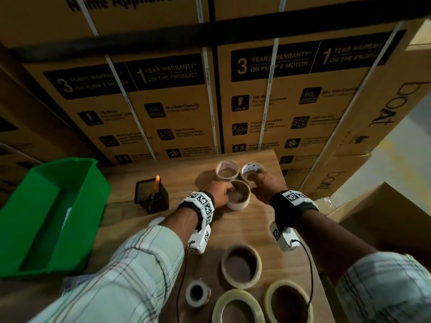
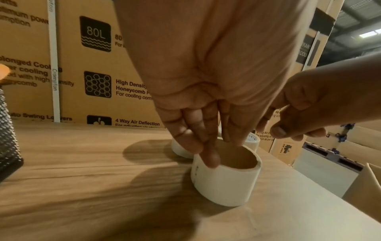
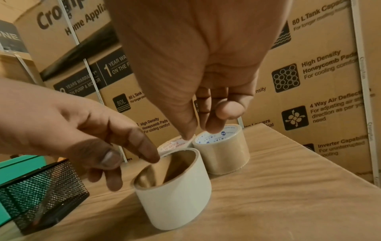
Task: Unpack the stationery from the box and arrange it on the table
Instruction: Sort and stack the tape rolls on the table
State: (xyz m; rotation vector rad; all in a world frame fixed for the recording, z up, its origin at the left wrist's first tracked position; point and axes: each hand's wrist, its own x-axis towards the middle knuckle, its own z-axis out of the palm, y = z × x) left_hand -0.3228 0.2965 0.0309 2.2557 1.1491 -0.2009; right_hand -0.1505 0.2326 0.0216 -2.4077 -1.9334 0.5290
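Three tall tape rolls stand together at the table's far end: a white roll (image 1: 239,201) (image 2: 224,181) (image 3: 175,194), a brown roll (image 1: 250,169) (image 3: 224,151) with a printed core, and a third roll (image 1: 227,170) behind them. My left hand (image 1: 229,188) (image 2: 208,151) has its straight fingers resting on the white roll's rim. My right hand (image 1: 255,180) (image 3: 198,130) hovers with loosely bent fingers at the brown roll's top edge and grips nothing. The green box (image 1: 95,206) sits at the left.
A black mesh pen holder (image 1: 151,197) with an orange-tipped pen (image 1: 157,181) stands left of the rolls. Several flatter tape rolls (image 1: 241,266) lie at the near edge. Stacked cartons (image 1: 163,101) wall off the back; an open carton (image 1: 384,217) is on the right.
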